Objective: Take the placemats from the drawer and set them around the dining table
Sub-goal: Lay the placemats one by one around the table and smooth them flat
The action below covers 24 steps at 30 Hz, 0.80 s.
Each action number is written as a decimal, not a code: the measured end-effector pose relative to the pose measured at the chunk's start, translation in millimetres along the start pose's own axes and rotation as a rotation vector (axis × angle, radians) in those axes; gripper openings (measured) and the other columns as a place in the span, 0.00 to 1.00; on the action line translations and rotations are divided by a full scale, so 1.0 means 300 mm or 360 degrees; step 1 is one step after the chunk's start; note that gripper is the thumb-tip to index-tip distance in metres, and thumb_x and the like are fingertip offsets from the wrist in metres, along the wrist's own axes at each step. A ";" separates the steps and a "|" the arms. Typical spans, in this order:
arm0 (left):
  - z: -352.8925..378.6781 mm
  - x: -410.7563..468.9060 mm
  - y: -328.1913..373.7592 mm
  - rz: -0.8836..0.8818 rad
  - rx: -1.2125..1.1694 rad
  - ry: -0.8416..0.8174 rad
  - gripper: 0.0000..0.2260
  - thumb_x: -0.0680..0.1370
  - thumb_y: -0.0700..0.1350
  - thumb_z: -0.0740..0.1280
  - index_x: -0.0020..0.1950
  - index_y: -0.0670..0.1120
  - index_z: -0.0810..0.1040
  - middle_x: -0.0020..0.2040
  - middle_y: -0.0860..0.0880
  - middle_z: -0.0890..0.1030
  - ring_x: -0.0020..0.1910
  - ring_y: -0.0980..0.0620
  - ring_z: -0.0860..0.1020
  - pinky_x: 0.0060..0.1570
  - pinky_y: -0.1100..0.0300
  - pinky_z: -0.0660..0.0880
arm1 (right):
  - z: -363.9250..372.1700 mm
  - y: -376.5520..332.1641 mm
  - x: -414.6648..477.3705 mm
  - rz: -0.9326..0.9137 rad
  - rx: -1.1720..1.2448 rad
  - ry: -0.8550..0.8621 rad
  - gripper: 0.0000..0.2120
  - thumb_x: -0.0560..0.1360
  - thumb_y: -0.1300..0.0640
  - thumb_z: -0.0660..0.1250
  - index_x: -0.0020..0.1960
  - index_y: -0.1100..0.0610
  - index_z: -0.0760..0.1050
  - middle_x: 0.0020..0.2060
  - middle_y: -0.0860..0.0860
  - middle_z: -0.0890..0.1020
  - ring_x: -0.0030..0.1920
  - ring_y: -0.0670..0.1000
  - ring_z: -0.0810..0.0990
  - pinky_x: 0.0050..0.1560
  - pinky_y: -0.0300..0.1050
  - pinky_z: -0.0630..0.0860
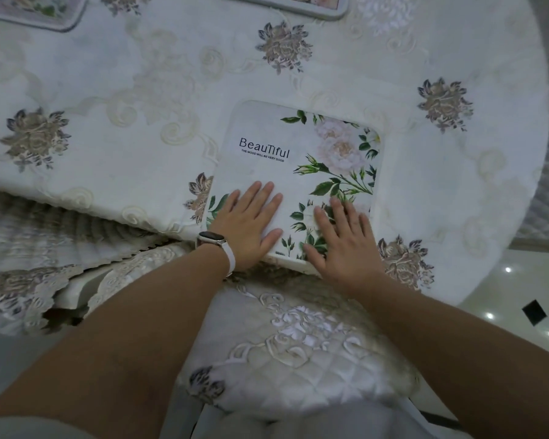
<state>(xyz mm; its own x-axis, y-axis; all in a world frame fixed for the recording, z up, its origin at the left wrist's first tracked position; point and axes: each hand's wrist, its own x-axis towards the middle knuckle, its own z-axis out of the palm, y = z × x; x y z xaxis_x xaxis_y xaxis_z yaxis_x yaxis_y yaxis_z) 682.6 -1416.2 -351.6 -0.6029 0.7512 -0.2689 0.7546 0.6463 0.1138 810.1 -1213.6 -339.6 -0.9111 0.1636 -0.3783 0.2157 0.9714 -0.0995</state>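
Pressing flat on the near part of a placemat (293,160), the left hand (249,223) and the right hand (341,245) lie side by side with a small gap between them, fingers straight and slightly spread, gripping nothing. A watch (214,243) on a white strap sits on the left wrist. The placemat, printed with pale flowers and the word "BeauTiful", lies in the middle of the frame on the tablecloth (108,147), turned a little askew, its near edge right at the table's rim. This looks like the smoothing or squaring of a mat just laid. Below the hands a quilted chair seat (298,353) stands close to the table, and another chair (29,280) shows at the left edge. Along the top of the frame a second placemat (29,14) at the upper left and a third placemat (298,4) at the top centre already lie flat, both partly cut off. So at least three places seem set. The drawer is out of view, and the far side of the table is not shown, so how many remain cannot be told.
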 end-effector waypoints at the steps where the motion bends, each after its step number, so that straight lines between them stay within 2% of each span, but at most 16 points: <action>1: -0.001 -0.014 -0.020 -0.0060 -0.0022 0.0000 0.30 0.80 0.62 0.40 0.79 0.51 0.42 0.80 0.49 0.42 0.78 0.49 0.41 0.75 0.47 0.45 | -0.002 0.014 -0.012 0.0053 0.0004 -0.0021 0.35 0.78 0.30 0.40 0.79 0.44 0.35 0.78 0.51 0.35 0.78 0.54 0.33 0.77 0.57 0.38; 5: -0.011 -0.041 -0.096 -0.0217 -0.0053 -0.0057 0.29 0.81 0.60 0.40 0.79 0.50 0.40 0.79 0.49 0.40 0.78 0.49 0.41 0.76 0.49 0.44 | -0.018 0.080 -0.060 0.0185 -0.0018 -0.0118 0.34 0.78 0.31 0.35 0.77 0.45 0.29 0.77 0.51 0.31 0.78 0.54 0.32 0.77 0.58 0.40; 10: -0.055 -0.093 -0.168 -0.0410 -0.0151 -0.0142 0.28 0.82 0.57 0.43 0.80 0.48 0.42 0.80 0.49 0.41 0.78 0.50 0.43 0.75 0.50 0.47 | -0.073 0.158 -0.110 0.0334 -0.0044 -0.0279 0.34 0.78 0.32 0.35 0.78 0.46 0.30 0.78 0.51 0.34 0.79 0.57 0.38 0.77 0.60 0.45; 12: -0.089 -0.111 -0.163 -0.0444 -0.0160 -0.0187 0.27 0.82 0.54 0.46 0.79 0.46 0.47 0.80 0.48 0.44 0.78 0.50 0.46 0.75 0.49 0.51 | -0.092 0.171 -0.126 0.0329 -0.0040 -0.0279 0.33 0.80 0.34 0.39 0.79 0.46 0.35 0.80 0.52 0.40 0.79 0.58 0.44 0.77 0.60 0.49; 14: -0.126 -0.130 -0.142 -0.0511 -0.0193 -0.0219 0.26 0.81 0.52 0.52 0.78 0.45 0.54 0.80 0.46 0.51 0.77 0.48 0.55 0.72 0.48 0.58 | -0.116 0.175 -0.134 0.0325 -0.0014 -0.0182 0.31 0.81 0.38 0.45 0.79 0.50 0.49 0.79 0.54 0.53 0.77 0.58 0.56 0.74 0.59 0.58; 16: -0.158 -0.153 -0.107 -0.0567 -0.0232 -0.0210 0.24 0.79 0.50 0.56 0.75 0.46 0.60 0.76 0.46 0.60 0.71 0.44 0.65 0.65 0.49 0.66 | -0.138 0.179 -0.141 0.0318 0.0014 -0.0068 0.26 0.80 0.39 0.48 0.69 0.54 0.65 0.66 0.54 0.69 0.67 0.57 0.71 0.66 0.56 0.68; 17: -0.175 -0.163 -0.084 -0.0581 -0.0244 -0.0204 0.24 0.79 0.49 0.57 0.75 0.46 0.60 0.74 0.46 0.64 0.69 0.43 0.67 0.62 0.49 0.68 | -0.150 0.183 -0.143 0.0330 0.0025 -0.0059 0.24 0.80 0.39 0.49 0.64 0.55 0.68 0.59 0.53 0.72 0.61 0.56 0.74 0.61 0.54 0.70; 20: -0.227 -0.172 0.006 -0.0581 -0.0266 -0.0178 0.23 0.79 0.48 0.56 0.75 0.47 0.61 0.72 0.47 0.68 0.70 0.44 0.66 0.58 0.49 0.71 | -0.194 0.208 -0.168 0.0326 0.0011 -0.0103 0.26 0.78 0.39 0.47 0.62 0.54 0.71 0.55 0.52 0.74 0.55 0.55 0.76 0.56 0.53 0.73; 21: -0.243 -0.168 0.043 -0.0572 -0.0278 -0.0160 0.23 0.79 0.49 0.56 0.75 0.48 0.62 0.72 0.47 0.68 0.69 0.44 0.67 0.58 0.49 0.72 | -0.206 0.227 -0.180 0.0315 0.0023 -0.0105 0.26 0.77 0.39 0.46 0.62 0.54 0.71 0.55 0.53 0.74 0.55 0.56 0.76 0.55 0.52 0.74; 24: -0.292 -0.135 0.174 -0.0523 -0.0296 -0.0087 0.23 0.80 0.50 0.56 0.75 0.49 0.63 0.73 0.48 0.68 0.67 0.46 0.70 0.61 0.50 0.71 | -0.248 0.310 -0.241 0.0340 0.0222 -0.0071 0.24 0.80 0.41 0.53 0.67 0.55 0.69 0.61 0.55 0.75 0.60 0.58 0.75 0.57 0.52 0.73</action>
<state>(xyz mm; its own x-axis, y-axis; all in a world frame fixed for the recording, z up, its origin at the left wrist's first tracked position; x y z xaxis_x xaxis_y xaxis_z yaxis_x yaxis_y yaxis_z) 723.7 -1401.0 -251.0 -0.7865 0.4948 -0.3697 0.4604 0.8686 0.1831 869.9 -1122.2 -252.9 -0.8237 0.3519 -0.4445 0.4509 0.8819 -0.1374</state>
